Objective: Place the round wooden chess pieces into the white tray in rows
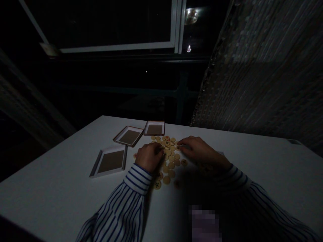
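Several round tan game pieces [170,157] with red or dark marks lie spread on a white table [264,168]. My left hand [149,156] rests on the left side of the pile, fingers curled down over the pieces. My right hand [198,150] lies on the right side, its fingertips pinched on a piece at the pile's edge. Both arms wear blue-and-white striped sleeves. What sits under my palms is hidden.
Three shallow square trays with brown insides lie left of and behind the pile: a white one [110,161], a middle one [128,136] and a far one [154,128]. A dark window and a woven blind rise behind the table. The room is very dim.
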Action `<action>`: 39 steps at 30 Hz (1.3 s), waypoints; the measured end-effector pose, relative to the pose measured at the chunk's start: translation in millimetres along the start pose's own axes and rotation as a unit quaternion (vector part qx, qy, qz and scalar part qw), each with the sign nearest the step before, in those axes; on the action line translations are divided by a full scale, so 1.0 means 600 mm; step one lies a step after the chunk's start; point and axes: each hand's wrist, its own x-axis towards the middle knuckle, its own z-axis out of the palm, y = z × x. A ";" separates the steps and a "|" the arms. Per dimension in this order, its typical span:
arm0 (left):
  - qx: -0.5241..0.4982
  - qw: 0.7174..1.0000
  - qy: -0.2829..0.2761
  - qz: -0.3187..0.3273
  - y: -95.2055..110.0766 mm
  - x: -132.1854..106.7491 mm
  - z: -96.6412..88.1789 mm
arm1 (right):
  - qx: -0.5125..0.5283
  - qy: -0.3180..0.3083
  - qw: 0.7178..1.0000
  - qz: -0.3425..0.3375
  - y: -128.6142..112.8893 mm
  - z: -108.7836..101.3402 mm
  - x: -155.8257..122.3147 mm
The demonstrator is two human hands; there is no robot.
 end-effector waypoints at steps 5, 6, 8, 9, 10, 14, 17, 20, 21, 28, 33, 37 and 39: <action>0.064 0.997 -0.016 0.025 0.031 0.003 0.025 | 0.005 0.012 1.000 -0.004 0.008 0.005 -0.001; 0.072 0.997 -0.014 0.025 0.034 0.003 0.030 | 0.006 0.015 1.000 -0.005 0.009 0.005 -0.002; 0.086 0.996 -0.011 0.021 0.038 0.001 0.039 | 0.008 0.019 1.000 -0.009 0.009 0.004 -0.002; 0.093 0.995 -0.010 0.018 0.039 -0.001 0.043 | 0.008 0.020 1.000 -0.012 0.010 0.003 -0.002; 0.102 0.995 -0.009 0.017 0.039 -0.002 0.046 | 0.006 0.021 1.000 -0.016 0.010 0.003 -0.002; 0.130 0.991 -0.006 0.023 0.039 -0.004 0.055 | -0.008 0.017 1.000 -0.019 0.009 0.003 -0.002; 0.138 0.990 -0.010 0.020 0.039 -0.003 0.056 | -0.019 0.007 1.000 -0.021 0.009 0.007 -0.001; 0.137 0.990 -0.020 0.020 0.038 -0.002 0.054 | -0.019 0.005 1.000 -0.022 0.010 0.012 -0.001; 0.136 0.990 -0.022 0.021 0.038 -0.002 0.054 | -0.018 0.006 1.000 -0.021 0.011 0.013 -0.001; 0.128 0.991 -0.029 0.030 0.038 -0.003 0.056 | -0.011 -0.007 1.000 -0.019 0.007 0.012 0.000; 0.112 0.993 -0.017 0.042 0.033 -0.002 0.058 | -0.008 -0.006 1.000 -0.017 0.007 0.013 0.000; 0.045 0.997 0.002 0.060 0.023 0.000 0.060 | -0.007 -0.004 1.000 -0.022 0.011 0.016 0.000; -0.002 0.998 0.016 0.062 0.018 0.001 0.061 | -0.007 0.000 1.000 -0.023 0.011 0.017 0.000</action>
